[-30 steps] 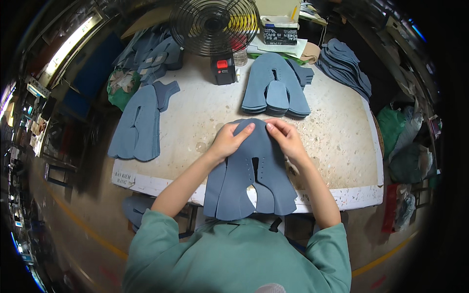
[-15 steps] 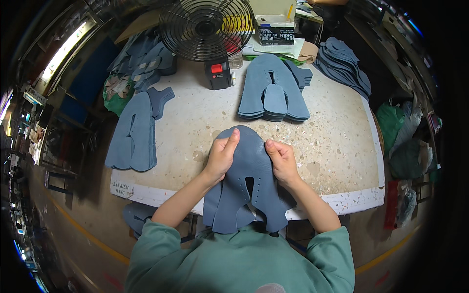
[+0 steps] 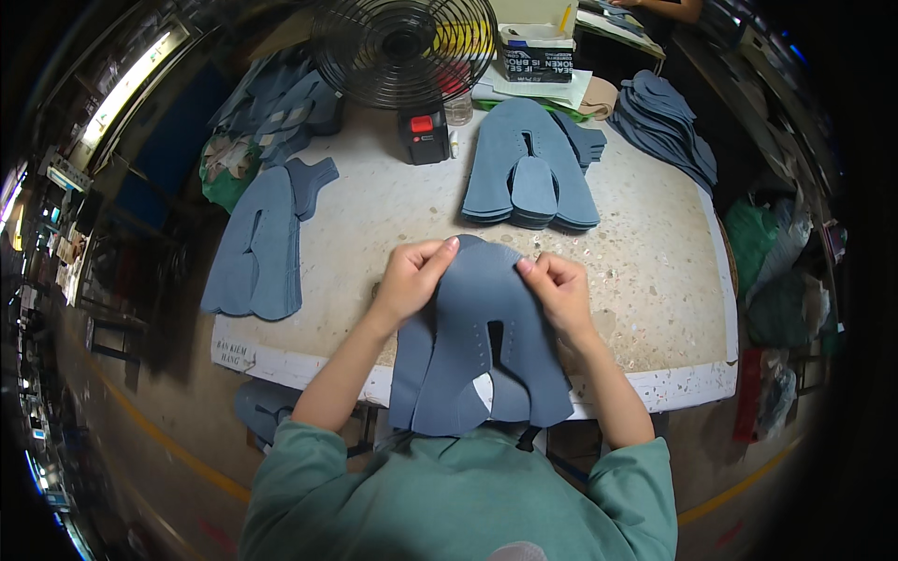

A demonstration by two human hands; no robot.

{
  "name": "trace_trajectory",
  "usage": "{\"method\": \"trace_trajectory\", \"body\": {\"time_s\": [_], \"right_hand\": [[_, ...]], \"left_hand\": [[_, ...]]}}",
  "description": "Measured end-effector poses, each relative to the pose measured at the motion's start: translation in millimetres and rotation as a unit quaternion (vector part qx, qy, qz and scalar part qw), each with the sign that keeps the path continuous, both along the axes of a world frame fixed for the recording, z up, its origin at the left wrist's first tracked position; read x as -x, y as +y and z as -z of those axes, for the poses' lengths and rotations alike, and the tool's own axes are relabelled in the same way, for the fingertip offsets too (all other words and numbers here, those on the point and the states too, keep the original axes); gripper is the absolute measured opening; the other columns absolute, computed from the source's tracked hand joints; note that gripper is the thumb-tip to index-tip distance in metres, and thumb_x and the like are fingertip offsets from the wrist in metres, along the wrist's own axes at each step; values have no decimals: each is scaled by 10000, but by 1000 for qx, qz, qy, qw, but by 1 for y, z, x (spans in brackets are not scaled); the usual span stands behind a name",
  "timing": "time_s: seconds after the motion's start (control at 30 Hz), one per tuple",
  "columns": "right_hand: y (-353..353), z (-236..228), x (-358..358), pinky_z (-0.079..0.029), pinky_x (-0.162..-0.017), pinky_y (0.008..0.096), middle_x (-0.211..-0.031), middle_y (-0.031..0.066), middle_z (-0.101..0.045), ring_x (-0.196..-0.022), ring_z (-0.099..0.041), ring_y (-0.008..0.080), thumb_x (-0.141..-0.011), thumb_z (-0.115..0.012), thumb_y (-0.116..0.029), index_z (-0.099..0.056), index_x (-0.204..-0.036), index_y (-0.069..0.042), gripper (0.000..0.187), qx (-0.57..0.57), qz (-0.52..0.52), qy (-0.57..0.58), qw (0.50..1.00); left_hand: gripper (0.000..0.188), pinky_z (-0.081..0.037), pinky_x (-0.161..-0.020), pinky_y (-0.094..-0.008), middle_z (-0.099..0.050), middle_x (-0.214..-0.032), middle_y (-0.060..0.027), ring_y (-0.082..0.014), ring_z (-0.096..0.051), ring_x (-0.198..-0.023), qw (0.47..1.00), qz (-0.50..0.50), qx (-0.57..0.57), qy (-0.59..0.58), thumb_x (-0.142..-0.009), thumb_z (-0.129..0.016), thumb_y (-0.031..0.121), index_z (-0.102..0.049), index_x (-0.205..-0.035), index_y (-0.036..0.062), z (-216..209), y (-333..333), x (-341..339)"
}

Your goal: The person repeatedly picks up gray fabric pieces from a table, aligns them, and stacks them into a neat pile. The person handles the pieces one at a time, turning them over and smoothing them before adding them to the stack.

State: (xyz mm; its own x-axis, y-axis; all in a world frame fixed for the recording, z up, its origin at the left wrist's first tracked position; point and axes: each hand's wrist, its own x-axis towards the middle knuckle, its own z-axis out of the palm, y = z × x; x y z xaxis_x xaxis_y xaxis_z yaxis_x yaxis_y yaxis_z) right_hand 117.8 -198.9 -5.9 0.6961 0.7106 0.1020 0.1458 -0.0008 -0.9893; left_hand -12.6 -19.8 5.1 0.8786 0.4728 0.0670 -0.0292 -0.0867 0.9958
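Observation:
A blue-grey leather shoe upper piece [image 3: 488, 294], with a dark slot and rows of small holes, is held up over the table's near edge. My left hand [image 3: 412, 280] pinches its upper left rim between thumb and fingers. On the opposite side, my right hand [image 3: 559, 288] grips the upper right rim with the thumb on top. Its lower flaps hang toward my shirt, and part of another blue-grey piece [image 3: 410, 369] shows at its left. Beyond my hands lies a stack of similar pieces [image 3: 486, 178] with smaller tongue-shaped pieces [image 3: 535, 192] on it.
The pale, speckled table [image 3: 374, 201] carries another stack of cut pieces [image 3: 267, 257] at left and one at the far right [image 3: 659, 126]. A black fan [image 3: 404, 45] stands at the back, beside a box [image 3: 538, 54]. Another person's arm [image 3: 669, 9] shows at the far edge.
The upper piece has shifted slightly right and its lower flaps have swung and spread. Both hands still grip its rim, with my right hand moved a little to the right.

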Motion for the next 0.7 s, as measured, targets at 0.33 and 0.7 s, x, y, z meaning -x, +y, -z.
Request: {"method": "trace_trajectory", "body": {"time_s": [0.33, 0.7], "right_hand": [[-10, 4, -33, -497, -630, 394, -658, 120, -647, -660, -636, 306, -776, -710, -321, -660, -746, -56, 271, 341, 17, -312, 887], [-16, -13, -34, -485, -611, 380, -646, 123, -638, -632, -628, 294, -760, -728, -270, -638, -711, -40, 252, 297, 10, -251, 921]], "left_hand": [[203, -468, -601, -247, -627, -674, -43, -114, -581, -601, 914, -96, -340, 201, -819, -661, 238, -621, -859, 42, 16, 35, 1], [369, -422, -556, -279, -509, -566, -115, -106, -476, -554, 900, -127, -405, 94, -902, -598, 309, -598, -768, -34, -44, 10, 19]]}}
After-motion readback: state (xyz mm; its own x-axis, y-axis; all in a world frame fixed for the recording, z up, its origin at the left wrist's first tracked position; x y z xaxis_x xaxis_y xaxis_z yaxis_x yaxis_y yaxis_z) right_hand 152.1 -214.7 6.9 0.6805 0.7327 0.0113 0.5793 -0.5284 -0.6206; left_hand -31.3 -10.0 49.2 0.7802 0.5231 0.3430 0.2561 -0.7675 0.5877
